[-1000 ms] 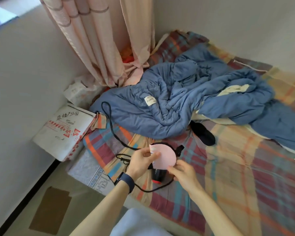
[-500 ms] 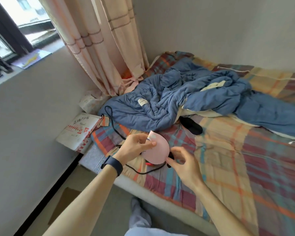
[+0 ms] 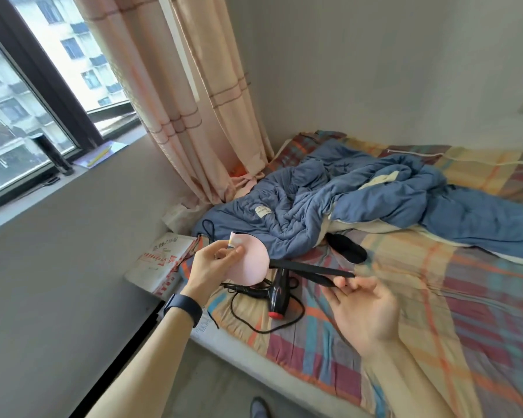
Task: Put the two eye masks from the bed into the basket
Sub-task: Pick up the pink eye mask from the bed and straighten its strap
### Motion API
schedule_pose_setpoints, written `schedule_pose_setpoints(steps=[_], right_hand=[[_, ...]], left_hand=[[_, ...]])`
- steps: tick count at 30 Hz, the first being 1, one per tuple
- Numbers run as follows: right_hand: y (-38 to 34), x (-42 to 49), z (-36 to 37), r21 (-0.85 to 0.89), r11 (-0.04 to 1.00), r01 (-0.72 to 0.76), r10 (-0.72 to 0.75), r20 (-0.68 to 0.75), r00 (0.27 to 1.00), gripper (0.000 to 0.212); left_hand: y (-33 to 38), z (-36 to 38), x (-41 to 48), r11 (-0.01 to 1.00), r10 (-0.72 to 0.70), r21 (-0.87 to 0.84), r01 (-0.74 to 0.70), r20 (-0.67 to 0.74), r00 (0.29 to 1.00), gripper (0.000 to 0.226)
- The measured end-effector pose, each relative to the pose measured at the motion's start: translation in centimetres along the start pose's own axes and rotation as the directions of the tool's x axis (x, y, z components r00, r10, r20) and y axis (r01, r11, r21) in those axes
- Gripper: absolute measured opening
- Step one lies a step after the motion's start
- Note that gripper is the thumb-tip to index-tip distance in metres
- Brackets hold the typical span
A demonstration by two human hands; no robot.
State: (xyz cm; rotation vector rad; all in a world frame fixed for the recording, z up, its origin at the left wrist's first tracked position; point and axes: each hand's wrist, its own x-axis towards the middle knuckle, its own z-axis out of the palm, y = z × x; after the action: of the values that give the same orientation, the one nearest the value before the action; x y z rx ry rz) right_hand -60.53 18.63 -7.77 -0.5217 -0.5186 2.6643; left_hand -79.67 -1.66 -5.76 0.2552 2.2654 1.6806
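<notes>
Bedroom: daylight is being let in through a large window (image 3: pixel 27 95) at the left, and a peach curtain (image 3: pixel 194 95) is hanging down to the corner of the bed.
Bed (image 3: pixel 435 312): it is being covered by a plaid sheet in orange, yellow, red and teal; a blue quilt (image 3: pixel 329 203) is lying crumpled across its far half.
Pink eye mask (image 3: pixel 249 263): it is being held up above the near corner of the bed, folded, with its black strap (image 3: pixel 311 270) being stretched out to the right.
Left hand (image 3: pixel 213 268): the mask's left edge is being pinched between thumb and fingers; a dark band (image 3: pixel 183 309) is being worn on the wrist.
Right hand (image 3: pixel 366 312): the palm is being turned upward with the fingers loosely spread, and the far end of the strap is being caught at the fingertips (image 3: pixel 343 283).
Black eye mask (image 3: pixel 346 248): it is lying flat on the sheet, just below the quilt's edge, untouched and apart from both hands.
Hair dryer (image 3: pixel 277 292): it is lying on the sheet under the pink mask, with its cord (image 3: pixel 254 321) being looped around it.
White box (image 3: pixel 160 263): it is being wedged between bed and wall, printed with red characters.
Basket: none is being shown in this view.
</notes>
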Motion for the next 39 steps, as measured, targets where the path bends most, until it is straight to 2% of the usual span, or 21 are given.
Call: schedule_pose_setpoints(steps=[3,6,8,10,12,15,17,19,21,22,23,24,26,27,29,31,34,39], right_hand=[[-1.3,-0.2,0.6,0.165,0.985,-0.045,0.044,0.006,0.999,0.013],[-1.4,0.7,0.3,0.184,0.977,-0.104,0.108,-0.011,0.994,0.037],[-0.9,1.3,0.2,0.027,0.985,-0.17,0.17,0.0,0.985,0.054],[-0.6,1.6,0.5,-0.291,0.941,-0.171,0.184,0.016,0.983,0.047],[-0.7,2.1,1.2,-0.576,0.816,-0.052,0.135,0.102,0.986,0.023],[-1.1,2.9,2.8,-0.814,0.553,0.179,0.102,0.279,0.955,0.022],[-1.3,3.1,3.7,-0.86,0.437,0.261,0.066,0.32,0.945,0.02],[-1.4,3.5,3.8,-0.869,0.393,0.299,0.061,0.349,0.935,0.018],[-1.4,4.0,3.6,-0.907,0.259,0.331,0.071,0.359,0.931,0.017],[-1.4,4.0,3.5,-0.928,0.188,0.322,0.092,0.343,0.935,0.024],[-1.4,4.0,3.3,-0.944,0.145,0.297,0.121,0.315,0.941,0.034],[-1.3,3.8,3.0,-0.95,0.151,0.273,0.151,0.295,0.944,0.04],[-1.1,3.2,1.8,-0.924,0.268,0.274,0.143,0.32,0.937,0.034],[-1.1,2.9,1.1,-0.901,0.316,0.295,0.085,0.337,0.938,0.03],[-1.3,2.5,-0.1,-0.878,0.336,0.341,-0.081,0.334,0.939,0.025],[-1.0,2.3,-1.1,-0.881,0.301,0.365,-0.228,0.306,0.925,0.028],[0.4,1.3,-1.8,-0.876,0.31,0.37,-0.359,0.253,0.899,0.03],[1.9,-0.3,-3.9,-0.859,0.428,0.28,-0.402,0.097,0.91,0.03]], left_hand=[[0.2,0.7,-1.0,0.992,-0.021,-0.124,0.024,0.021,1.0,0.002],[0.6,1.6,-1.7,0.993,0.008,-0.114,-0.001,0.066,0.998,0.005],[1.0,2.3,-2.0,0.997,0.078,-0.031,-0.075,0.132,0.988,0.011],[1.6,3.2,-2.2,0.981,0.136,0.104,-0.163,0.232,0.963,0.012],[2.4,4.1,-2.2,0.928,0.169,0.274,-0.254,0.301,0.939,0.011],[4.1,5.5,-2.2,0.811,0.227,0.443,-0.383,0.365,0.903,0.012],[5.5,6.0,-2.1,0.686,0.27,0.545,-0.483,0.425,0.864,0.015],[6.7,6.3,-2.1,0.562,0.271,0.634,-0.531,0.466,0.842,0.02],[7.6,6.6,-2.0,0.462,0.287,0.675,-0.576,0.501,0.817,0.022],[7.9,6.6,-1.9,0.471,0.298,0.669,-0.575,0.493,0.817,0.02],[8.1,6.5,-1.7,0.527,0.302,0.654,-0.543,0.454,0.838,0.016],[8.2,6.2,-1.3,0.605,0.294,0.629,-0.489,0.395,0.87,0.012],[8.0,5.2,-0.5,0.771,0.225,0.523,-0.364,0.311,0.923,0.007],[7.8,4.7,-0.4,0.845,0.161,0.449,-0.29,0.303,0.939,0.006],[7.1,4.3,-1.1,0.94,0.041,0.309,-0.144,0.318,0.947,0.007],[6.1,4.7,-2.2,0.977,-0.012,0.207,-0.06,0.329,0.944,0.009],[4.9,5.6,-3.2,0.996,-0.066,0.071,0.046,0.321,0.945,0.01],[3.6,7.3,-4.0,0.959,-0.213,-0.088,0.268,0.396,0.893,0.015]])
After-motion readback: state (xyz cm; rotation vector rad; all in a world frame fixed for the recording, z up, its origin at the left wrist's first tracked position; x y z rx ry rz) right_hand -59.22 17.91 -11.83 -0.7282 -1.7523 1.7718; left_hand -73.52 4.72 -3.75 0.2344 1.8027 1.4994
